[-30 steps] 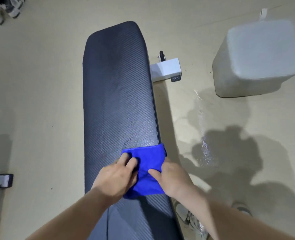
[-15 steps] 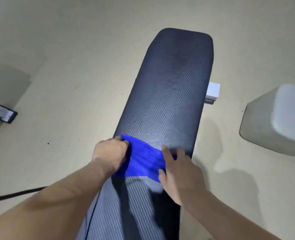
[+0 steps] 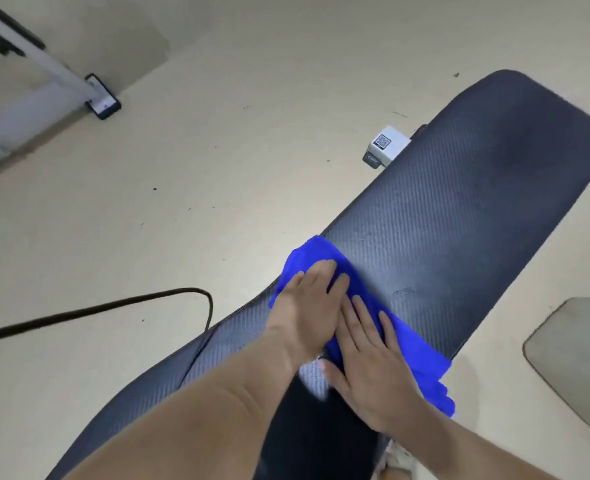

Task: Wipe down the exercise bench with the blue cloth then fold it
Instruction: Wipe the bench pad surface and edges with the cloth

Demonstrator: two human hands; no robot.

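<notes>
The blue cloth (image 3: 414, 355) lies spread as a strip across the width of the dark textured exercise bench (image 3: 459, 209), which runs from lower left to upper right. My left hand (image 3: 304, 306) rests flat on the cloth's left part, fingers extended. Beside it, my right hand (image 3: 373, 365) presses palm-down on the cloth's middle, fingers apart. The cloth's right end hangs past the bench's right edge. Both hands lie on top of the cloth rather than gripping it.
A black cable (image 3: 113, 306) curves over the beige floor left of the bench. A white bench foot (image 3: 385, 147) sticks out at the bench's far left side. A grey block (image 3: 577, 362) sits on the right, and a white frame leg (image 3: 75, 84) at upper left.
The cloth went from a small bunched piece between my hands to a strip laid flat across the bench. Both hands now press flat on it. The camera view swung left.
</notes>
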